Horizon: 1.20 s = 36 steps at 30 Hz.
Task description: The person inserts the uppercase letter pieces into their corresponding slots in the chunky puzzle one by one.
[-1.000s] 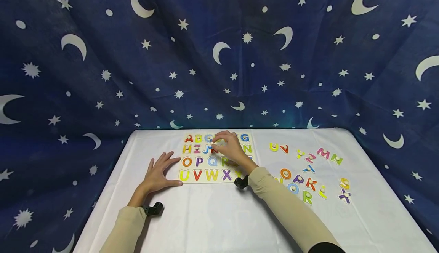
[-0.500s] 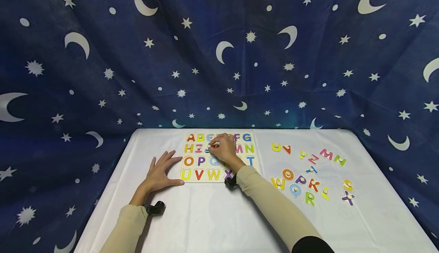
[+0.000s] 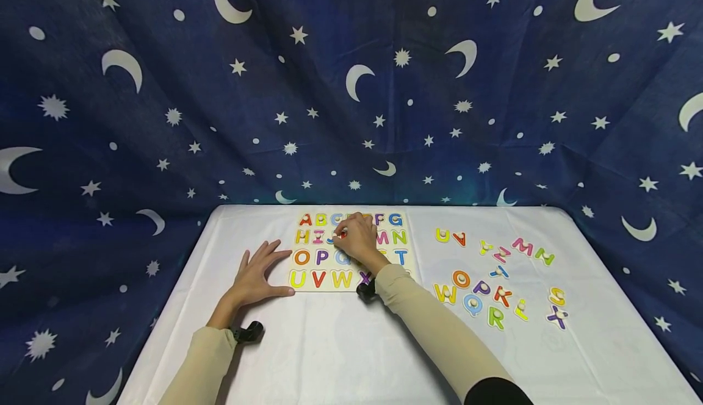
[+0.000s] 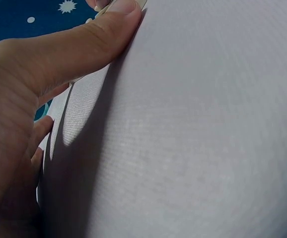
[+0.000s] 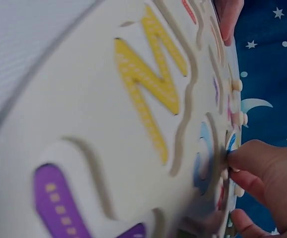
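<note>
A wooden alphabet puzzle board (image 3: 329,269) lies at the back middle of the table, its letters in four colourful rows. With thumb and fingertips my right hand (image 3: 356,239) pinches the blue letter J piece (image 5: 232,142) over the second row, at the J place. The hand covers the letters just right of it. My left hand (image 3: 255,278) lies with fingers spread at the board's left edge, thumb at the front corner. In the left wrist view the thumb (image 4: 101,39) touches that edge. Knobbed pieces such as the A (image 3: 305,220) sit in the top row.
Loose knobbed letters lie on the white table (image 3: 329,350) to the board's right, among them a yellow U (image 3: 438,239), a pink M (image 3: 522,246), an orange O (image 3: 461,279) and a purple X (image 3: 557,318). A dark blue star-and-moon curtain (image 3: 307,88) hangs behind the table.
My right hand has moved slightly left and down with the J piece, from just above the second row onto its place. The left hand stays at the board's edge.
</note>
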Available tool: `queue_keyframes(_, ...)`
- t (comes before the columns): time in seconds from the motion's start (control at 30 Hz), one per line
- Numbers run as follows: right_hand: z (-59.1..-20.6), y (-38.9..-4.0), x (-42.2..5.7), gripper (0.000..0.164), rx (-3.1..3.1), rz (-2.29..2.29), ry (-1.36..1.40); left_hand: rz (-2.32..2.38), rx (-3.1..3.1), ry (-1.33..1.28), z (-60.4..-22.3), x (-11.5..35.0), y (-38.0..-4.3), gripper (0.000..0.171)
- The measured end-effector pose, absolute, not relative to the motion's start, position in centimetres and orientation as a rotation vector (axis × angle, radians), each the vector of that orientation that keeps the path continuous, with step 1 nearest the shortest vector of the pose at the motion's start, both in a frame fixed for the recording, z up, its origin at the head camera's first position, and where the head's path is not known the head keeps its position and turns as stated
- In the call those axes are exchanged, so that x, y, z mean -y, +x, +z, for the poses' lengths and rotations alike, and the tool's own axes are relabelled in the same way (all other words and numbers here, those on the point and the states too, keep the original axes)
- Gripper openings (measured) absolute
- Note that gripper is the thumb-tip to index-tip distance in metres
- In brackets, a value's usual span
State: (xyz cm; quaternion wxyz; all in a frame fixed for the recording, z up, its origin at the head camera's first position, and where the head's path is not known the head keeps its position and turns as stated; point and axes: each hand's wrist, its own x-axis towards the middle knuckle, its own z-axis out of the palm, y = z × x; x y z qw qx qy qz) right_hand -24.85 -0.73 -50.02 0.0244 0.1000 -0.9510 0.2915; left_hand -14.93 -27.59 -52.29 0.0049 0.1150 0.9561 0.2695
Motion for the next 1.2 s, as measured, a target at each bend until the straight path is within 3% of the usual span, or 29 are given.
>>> queue_keyframes(0.6, -49.1, -25.0, 1.1, 0.007, 2.991, 0.766, 0.364, 0.841, -2.999, 0.363, -52.3, 27.5, -14.9, 0.094)
queue_keyframes(0.83, -48.7, -25.1, 1.5, 0.015, 3.000, 0.617, 0.438, 0.837, -2.998, 0.352, -52.3, 27.5, -14.9, 0.094)
queue_keyframes(1.2, -49.6, -25.1, 0.8, 0.011, 2.981, 0.852, 0.329, 0.844, -2.994, 0.349, -52.2, 27.4, -14.9, 0.094)
